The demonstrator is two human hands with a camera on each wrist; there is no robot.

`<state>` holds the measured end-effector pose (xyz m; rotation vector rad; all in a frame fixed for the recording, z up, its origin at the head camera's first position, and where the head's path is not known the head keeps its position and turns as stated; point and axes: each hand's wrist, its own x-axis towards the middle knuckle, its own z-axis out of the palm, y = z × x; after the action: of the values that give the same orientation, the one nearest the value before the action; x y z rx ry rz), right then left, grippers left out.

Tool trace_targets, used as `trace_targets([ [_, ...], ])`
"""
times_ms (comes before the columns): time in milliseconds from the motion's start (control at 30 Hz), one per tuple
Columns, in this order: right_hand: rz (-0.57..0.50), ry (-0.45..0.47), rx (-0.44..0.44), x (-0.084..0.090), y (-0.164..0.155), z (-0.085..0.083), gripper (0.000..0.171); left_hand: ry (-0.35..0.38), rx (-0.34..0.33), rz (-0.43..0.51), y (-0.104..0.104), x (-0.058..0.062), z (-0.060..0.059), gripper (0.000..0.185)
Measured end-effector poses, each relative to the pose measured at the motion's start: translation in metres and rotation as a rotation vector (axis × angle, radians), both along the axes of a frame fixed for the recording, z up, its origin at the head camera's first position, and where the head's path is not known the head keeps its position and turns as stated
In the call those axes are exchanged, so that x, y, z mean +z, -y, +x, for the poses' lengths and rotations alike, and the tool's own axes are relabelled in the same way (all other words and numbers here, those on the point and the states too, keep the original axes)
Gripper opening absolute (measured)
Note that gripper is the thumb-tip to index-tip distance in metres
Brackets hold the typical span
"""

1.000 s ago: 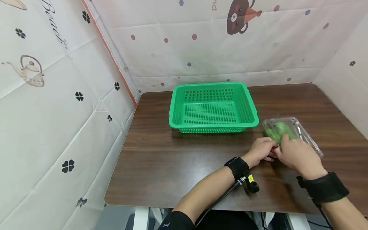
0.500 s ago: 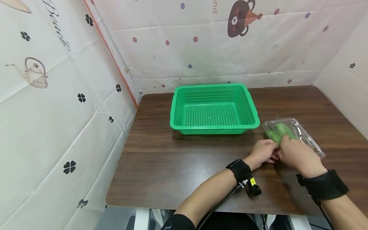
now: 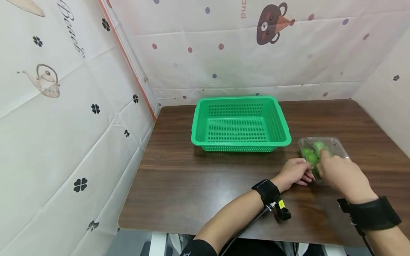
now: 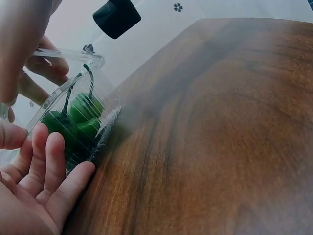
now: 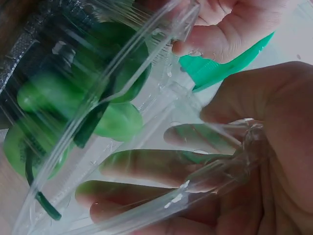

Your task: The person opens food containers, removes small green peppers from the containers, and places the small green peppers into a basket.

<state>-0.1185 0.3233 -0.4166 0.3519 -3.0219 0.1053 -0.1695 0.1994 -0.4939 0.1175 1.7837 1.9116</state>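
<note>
From the head view, both hands meet at a clear plastic clamshell box (image 3: 323, 151) of green peppers (image 3: 312, 156) on the dark brown wooden table (image 3: 198, 185), but the fingers themselves are mostly hidden behind the backs of the hands. The right wrist view fills that in: the right hand (image 5: 244, 161) has its thumb over the raised transparent lid (image 5: 146, 88) and its fingers (image 5: 156, 166) curled underneath, seen through the plastic, so it is clamped on the lid's edge, with the peppers (image 5: 73, 98) lying just beyond the fingertips inside the box. The left wrist view shows what neither of the others does: the left hand (image 4: 34, 186) lies low on the table with its fingers (image 4: 51, 161) fairly straight, pressed against the near side wall of the box (image 4: 73, 127), steadying rather than gripping it; the peppers (image 4: 78, 115) sit right behind that wall, just past the fingertips. In the head view the left hand (image 3: 293, 172) is at the box's left near corner and the right hand (image 3: 341, 174) covers its near side. Only the head view takes in a green perforated plastic basket (image 3: 240, 122), standing apart from the box, beyond and to the left of the left hand.
</note>
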Motion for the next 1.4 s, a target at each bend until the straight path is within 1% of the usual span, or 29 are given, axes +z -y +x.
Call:
trace_targets([
  [67, -0.010, -0.022, 0.006, 0.001, -0.001, 0.000, 0.017, -0.002, 0.004, 0.004, 0.001, 0.001, 0.001, 0.018],
  [167, -0.005, -0.044, 0.021, 0.001, -0.003, 0.000, 0.017, -0.003, 0.011, 0.001, 0.001, 0.001, 0.003, 0.019],
  [267, -0.002, -0.040, 0.024, 0.003, -0.006, 0.001, 0.023, -0.010, 0.012, -0.002, 0.001, 0.002, 0.005, 0.019],
  [333, -0.003, -0.017, 0.023, 0.006, -0.010, 0.000, 0.028, -0.018, 0.009, -0.008, 0.000, 0.002, 0.005, 0.019],
  [500, -0.024, 0.102, 0.008, 0.017, -0.018, -0.004, 0.039, -0.019, 0.008, -0.016, -0.002, 0.000, 0.005, 0.018],
  [567, -0.036, 0.117, 0.002, 0.020, -0.022, -0.004, 0.036, -0.011, 0.006, 0.001, -0.002, 0.000, 0.005, 0.018],
  [600, -0.032, 0.088, 0.003, 0.021, -0.024, -0.003, 0.031, -0.002, 0.010, 0.019, -0.002, 0.000, 0.005, 0.018],
  [633, -0.048, 0.066, -0.018, 0.023, -0.026, -0.002, 0.029, 0.007, 0.015, 0.041, -0.001, 0.000, 0.005, 0.018],
  [733, -0.106, 0.014, -0.104, 0.029, -0.035, -0.001, 0.028, 0.022, 0.033, 0.098, 0.001, -0.001, 0.004, 0.019],
  [800, -0.141, -0.003, -0.152, 0.034, -0.040, -0.001, 0.033, 0.026, 0.042, 0.120, 0.003, -0.002, 0.003, 0.019],
  [833, -0.167, 0.016, -0.175, 0.035, -0.042, -0.001, 0.037, 0.025, 0.042, 0.120, 0.003, -0.002, 0.002, 0.020],
  [933, -0.175, 0.050, -0.174, 0.037, -0.044, 0.000, 0.038, 0.030, 0.033, 0.112, 0.004, -0.003, 0.002, 0.020],
  [1033, -0.177, 0.044, -0.181, 0.037, -0.045, 0.001, 0.035, 0.037, 0.022, 0.108, 0.004, -0.003, 0.001, 0.020],
  [1167, -0.194, 0.041, -0.215, 0.040, -0.048, 0.000, 0.041, 0.033, 0.014, 0.102, 0.004, -0.002, 0.001, 0.019],
  [1233, -0.205, 0.055, -0.236, 0.042, -0.050, -0.001, 0.047, 0.036, 0.016, 0.100, 0.005, -0.002, 0.001, 0.019],
  [1333, -0.217, 0.051, -0.263, 0.043, -0.055, 0.000, 0.048, 0.043, 0.011, 0.097, 0.005, -0.001, 0.001, 0.019],
  [1400, -0.227, 0.028, -0.281, 0.043, -0.059, 0.002, 0.048, 0.043, 0.002, 0.098, 0.005, -0.001, 0.001, 0.019],
])
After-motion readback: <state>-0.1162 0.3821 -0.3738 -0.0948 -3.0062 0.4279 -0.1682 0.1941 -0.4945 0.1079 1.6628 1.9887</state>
